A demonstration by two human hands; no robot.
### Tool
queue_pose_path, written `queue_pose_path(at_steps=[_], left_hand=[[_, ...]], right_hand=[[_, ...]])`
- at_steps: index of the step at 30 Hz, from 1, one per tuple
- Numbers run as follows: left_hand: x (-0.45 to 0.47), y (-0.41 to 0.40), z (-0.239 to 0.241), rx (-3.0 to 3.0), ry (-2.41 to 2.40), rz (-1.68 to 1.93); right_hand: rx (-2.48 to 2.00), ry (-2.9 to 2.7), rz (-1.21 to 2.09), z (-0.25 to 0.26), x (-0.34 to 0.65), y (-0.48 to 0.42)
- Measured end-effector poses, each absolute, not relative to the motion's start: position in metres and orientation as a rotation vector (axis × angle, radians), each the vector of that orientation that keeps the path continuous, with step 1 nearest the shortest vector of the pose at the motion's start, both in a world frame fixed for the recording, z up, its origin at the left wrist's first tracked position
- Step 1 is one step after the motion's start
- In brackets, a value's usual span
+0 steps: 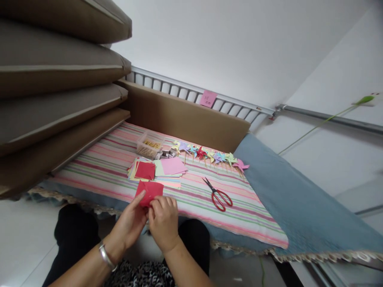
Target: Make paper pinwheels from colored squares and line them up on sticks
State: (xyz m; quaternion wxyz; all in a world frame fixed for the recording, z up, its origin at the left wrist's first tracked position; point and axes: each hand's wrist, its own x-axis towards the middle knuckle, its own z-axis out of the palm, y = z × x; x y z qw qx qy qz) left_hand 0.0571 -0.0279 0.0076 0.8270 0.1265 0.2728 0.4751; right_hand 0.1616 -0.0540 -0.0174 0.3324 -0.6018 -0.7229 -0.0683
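A red square of paper is held up at the near edge of the striped cloth. My left hand grips its left side, with a silver bangle on that wrist. At the paper's lower right corner, the fingers of my right hand are closed on it. Just beyond lie a stack of small paper squares with a red one on top and larger coloured sheets topped by a pink one. Red-handled scissors rest to the right, blades partly apart.
Paper pinwheels on sticks line the back of the striped cloth. A clear plastic box holds thin sticks, with small metallic pieces beside it. Stacked cushions rise at left; a brown board stands behind, against a radiator.
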Motion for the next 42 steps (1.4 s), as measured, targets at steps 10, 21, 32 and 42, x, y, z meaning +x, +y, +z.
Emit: queue_pose_path(at_steps=[10,21,32,42], left_hand=[[0.047,-0.016,-0.009,0.302,0.8,1.046],[0.047,-0.018,0.009,0.265,0.608,1.059],[0.052,-0.018,-0.009,0.275,0.76,1.109],[0.051,-0.022,-0.01,0.48,0.837,1.163]], right_hand=[[-1.326,-1.91,-0.049,-0.012,0.177,-0.066],[-1.362,-1.984,-0.095,-0.005,0.175,-0.065],[-1.367,-2.099,-0.083,-0.008,0.166,-0.065],[-1.515,-1.827,0.131,-0.003,0.17,-0.06]])
